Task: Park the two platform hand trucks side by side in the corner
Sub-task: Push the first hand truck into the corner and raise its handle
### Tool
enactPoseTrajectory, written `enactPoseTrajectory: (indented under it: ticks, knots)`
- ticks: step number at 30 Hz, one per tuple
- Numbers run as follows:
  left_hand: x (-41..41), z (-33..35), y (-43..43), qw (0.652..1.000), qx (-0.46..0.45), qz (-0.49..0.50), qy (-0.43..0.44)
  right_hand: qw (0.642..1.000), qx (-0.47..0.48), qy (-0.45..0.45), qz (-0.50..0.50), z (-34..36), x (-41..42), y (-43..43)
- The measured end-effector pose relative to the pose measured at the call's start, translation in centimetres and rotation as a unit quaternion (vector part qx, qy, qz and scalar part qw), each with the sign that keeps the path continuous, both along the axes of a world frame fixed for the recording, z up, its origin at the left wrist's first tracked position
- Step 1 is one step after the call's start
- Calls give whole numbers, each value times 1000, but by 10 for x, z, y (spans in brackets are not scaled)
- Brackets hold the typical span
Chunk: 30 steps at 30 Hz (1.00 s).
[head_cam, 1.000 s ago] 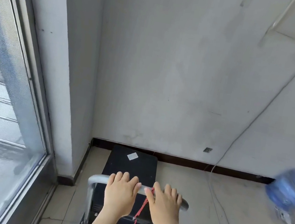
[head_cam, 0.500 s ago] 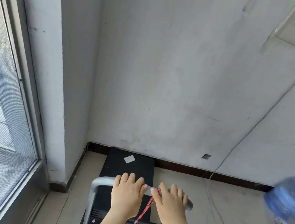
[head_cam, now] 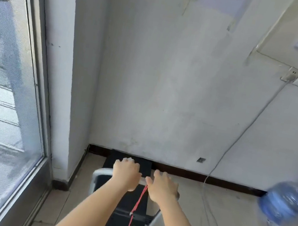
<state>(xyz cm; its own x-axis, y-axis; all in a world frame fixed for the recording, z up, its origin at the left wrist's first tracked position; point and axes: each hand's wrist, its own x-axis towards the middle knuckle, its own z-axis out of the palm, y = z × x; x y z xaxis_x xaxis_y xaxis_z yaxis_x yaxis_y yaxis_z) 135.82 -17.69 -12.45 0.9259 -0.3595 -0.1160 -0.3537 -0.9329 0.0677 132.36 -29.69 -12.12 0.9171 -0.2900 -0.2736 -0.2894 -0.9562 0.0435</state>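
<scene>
Head view: one platform hand truck [head_cam: 125, 203] stands on the tiled floor [head_cam: 197, 209], its black deck's far end at the dark baseboard [head_cam: 193, 174] near the corner. The left hand [head_cam: 126, 173] and right hand [head_cam: 163, 188] lie curled over the grey handle [head_cam: 100, 172], fingers closed on it. A red cord [head_cam: 138, 203] hangs below. A blue water bottle [head_cam: 284, 204] lies right.

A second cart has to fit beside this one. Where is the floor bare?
Bare tiles lie right of the cart, out to the water bottle, crossed only by a thin cable. Left, the strip beside the pillar is tight.
</scene>
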Motion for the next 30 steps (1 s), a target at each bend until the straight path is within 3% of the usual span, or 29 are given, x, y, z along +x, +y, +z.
enactPoseTrajectory:
  ticks: [8, 15, 30]
  knots:
    - [-57, 146, 28, 998, 52, 39, 3, 996, 75, -38, -9, 139, -38, 35]
    - [-161, 249, 53, 994, 58, 74, -63, 991, 93, -94, 14, 232, -129, 57]
    - [-452, 273, 56, 989, 72, 102, -82, 992, 87, -80, 49, 247, -402, 51]
